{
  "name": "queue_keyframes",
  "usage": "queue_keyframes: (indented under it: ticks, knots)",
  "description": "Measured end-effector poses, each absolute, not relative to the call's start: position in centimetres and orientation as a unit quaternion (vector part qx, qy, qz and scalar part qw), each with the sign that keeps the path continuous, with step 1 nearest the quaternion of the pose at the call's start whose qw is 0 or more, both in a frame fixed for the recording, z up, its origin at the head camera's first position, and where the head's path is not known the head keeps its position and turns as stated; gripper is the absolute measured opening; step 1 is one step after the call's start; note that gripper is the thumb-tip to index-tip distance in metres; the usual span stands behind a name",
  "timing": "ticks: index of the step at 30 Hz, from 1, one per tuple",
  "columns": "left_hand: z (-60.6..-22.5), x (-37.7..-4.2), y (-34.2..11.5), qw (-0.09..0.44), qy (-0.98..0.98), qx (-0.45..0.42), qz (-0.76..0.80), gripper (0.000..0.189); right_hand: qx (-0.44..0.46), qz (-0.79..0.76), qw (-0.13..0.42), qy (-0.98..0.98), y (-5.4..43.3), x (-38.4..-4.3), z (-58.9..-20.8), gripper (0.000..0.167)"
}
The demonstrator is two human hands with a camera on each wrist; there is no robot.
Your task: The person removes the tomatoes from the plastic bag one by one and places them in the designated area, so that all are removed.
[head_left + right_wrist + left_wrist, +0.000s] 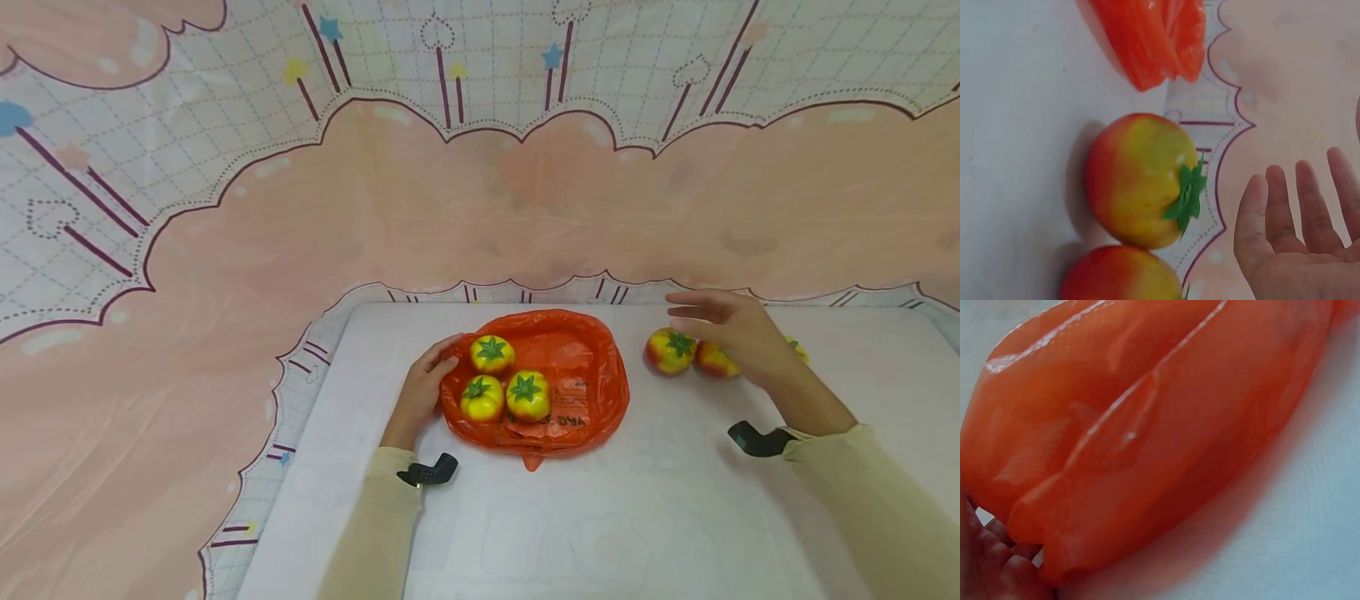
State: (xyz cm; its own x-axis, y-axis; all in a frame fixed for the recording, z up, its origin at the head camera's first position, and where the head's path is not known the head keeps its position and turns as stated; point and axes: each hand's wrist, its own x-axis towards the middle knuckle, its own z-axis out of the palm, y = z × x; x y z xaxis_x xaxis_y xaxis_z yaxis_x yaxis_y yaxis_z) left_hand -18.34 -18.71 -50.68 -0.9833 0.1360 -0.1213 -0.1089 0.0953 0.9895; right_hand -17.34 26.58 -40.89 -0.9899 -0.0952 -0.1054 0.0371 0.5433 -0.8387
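A red plastic bag [585,358] lies spread wide, with three yellow-red tomatoes with green leafy tops [528,397] inside its left half. My left hand [420,393] grips the bag's left edge, thumb at the rim; in the left wrist view the bag's side [1166,450] hides part of the fingers. To the right, my right hand [742,333] hovers over a row of tomatoes with its fingers extended and nothing held. Left of that hand sits one tomato [667,353]; a second tomato [716,360] and a yellow one [799,350] are partly hidden by it.
A white table [525,533] carries everything. Behind it hangs a pink and white patterned cloth [480,208], which also runs down the left side. Each wrist wears a black strap-on device, one of them on the right wrist [757,439].
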Motion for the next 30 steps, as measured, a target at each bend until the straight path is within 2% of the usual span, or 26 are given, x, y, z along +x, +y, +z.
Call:
queue_keyframes:
  ticks: [8, 30]
  knots:
    - [-50.7, -18.3, -18.8, 0.096, 0.736, 0.003, 0.671, 0.038, -0.025, -0.496, 0.087, 0.864, 25.4, -17.9, -41.1, 0.056]
    - [-50.6, -18.2, -18.7, 0.086, 0.731, 0.016, 0.677, 0.039, -0.064, -0.515, 0.099, 0.849, 21.6, -19.0, -41.4, 0.056]
